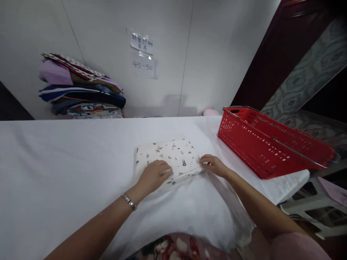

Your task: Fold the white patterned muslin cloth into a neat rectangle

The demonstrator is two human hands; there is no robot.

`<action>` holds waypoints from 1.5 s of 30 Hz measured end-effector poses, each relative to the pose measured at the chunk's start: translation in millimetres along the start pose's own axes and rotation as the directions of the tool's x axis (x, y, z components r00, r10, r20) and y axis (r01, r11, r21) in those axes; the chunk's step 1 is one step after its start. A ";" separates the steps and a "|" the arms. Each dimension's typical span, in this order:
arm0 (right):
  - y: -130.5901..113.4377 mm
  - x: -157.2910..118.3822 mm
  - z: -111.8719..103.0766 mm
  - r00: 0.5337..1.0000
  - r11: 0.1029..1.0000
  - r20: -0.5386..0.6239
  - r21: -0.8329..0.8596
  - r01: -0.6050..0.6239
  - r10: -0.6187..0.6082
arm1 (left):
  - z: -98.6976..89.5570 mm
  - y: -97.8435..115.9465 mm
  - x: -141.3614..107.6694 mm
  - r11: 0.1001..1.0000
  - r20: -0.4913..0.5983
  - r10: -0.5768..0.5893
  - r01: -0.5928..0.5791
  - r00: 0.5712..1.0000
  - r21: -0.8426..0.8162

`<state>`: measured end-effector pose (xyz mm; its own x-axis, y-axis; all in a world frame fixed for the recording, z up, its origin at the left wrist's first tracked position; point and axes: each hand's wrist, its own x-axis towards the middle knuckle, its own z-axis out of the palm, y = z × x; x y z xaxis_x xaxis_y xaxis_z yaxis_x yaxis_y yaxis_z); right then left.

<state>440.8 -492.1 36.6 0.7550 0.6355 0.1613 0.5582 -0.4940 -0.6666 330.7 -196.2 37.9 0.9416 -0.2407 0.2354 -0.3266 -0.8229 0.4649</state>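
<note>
A folded white cloth with small printed starfish and shell-like shapes lies flat on the white-covered table. My left hand, wearing a silver bracelet at the wrist, is at its front left part, thumb and curled fingers closed on the front edge. At the front right corner, my right hand pinches the cloth between thumb and fingers. The layers of the fold show along the edge between both hands. Underneath the left palm, part of the cloth is hidden.
A red plastic basket with metal handles stands on the table's right end. Folded fabrics are piled at the back left against the wall. Paper signs hang on the wall. A white plastic stool stands right of the table.
</note>
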 end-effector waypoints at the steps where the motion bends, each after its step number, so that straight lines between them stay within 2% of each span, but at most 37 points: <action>1: -1.0 -3.6 0.0 0.999 0.996 0.020 -0.080 0.048 -0.047 | 1.0 3.9 0.5 1.000 0.032 0.016 -0.017 0.999 0.016; 5: -3.4 -6.4 -2.5 0.983 0.923 0.107 -0.340 0.180 -0.152 | 6.7 12.0 1.2 0.996 0.079 0.024 -0.031 0.997 0.087; 8: -6.5 -3.3 -1.6 0.969 0.870 0.165 -0.431 0.238 -0.184 | 7.7 14.0 0.2 0.992 0.088 0.035 -0.046 0.995 0.117; 12: -10.5 0.1 0.0 0.966 0.811 0.157 -0.525 0.256 -0.203 | 6.8 18.5 -0.9 0.983 0.073 0.062 -0.073 0.995 0.167; 18: -9.0 -17.0 -9.3 0.965 0.799 0.026 -0.556 0.230 -0.260 | 9.5 21.7 -3.3 0.984 0.056 0.088 -0.095 0.995 0.152; 22: -6.7 -31.6 -3.2 0.972 0.798 0.113 -0.554 0.235 -0.208 | 11.9 22.5 -6.0 0.983 0.031 0.113 -0.117 0.993 0.139; 25: -8.8 -34.5 2.5 0.977 0.797 0.108 -0.566 0.213 -0.184 | 12.4 23.2 -8.3 0.985 0.022 0.117 -0.119 0.993 0.122; 33: -15.8 -31.7 1.2 0.958 0.777 0.145 -0.561 0.286 -0.248 | 17.9 17.9 -11.1 0.982 0.014 0.121 -0.122 0.993 0.143; 40: -5.5 -25.0 -3.5 0.971 0.864 0.158 -0.445 0.234 -0.182 | 20.5 16.9 -9.3 0.983 -0.012 0.126 -0.123 0.992 0.133; 45: -9.2 -19.0 -6.2 0.964 0.840 0.196 -0.479 0.254 -0.180 | 22.5 16.4 -9.0 0.983 -0.021 0.118 -0.114 0.993 0.143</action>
<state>423.4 -503.4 44.1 0.5603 0.8176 0.1328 0.8255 -0.5379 -0.1708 318.7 -219.1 24.3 0.8946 -0.3255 0.3062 -0.4167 -0.8551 0.3085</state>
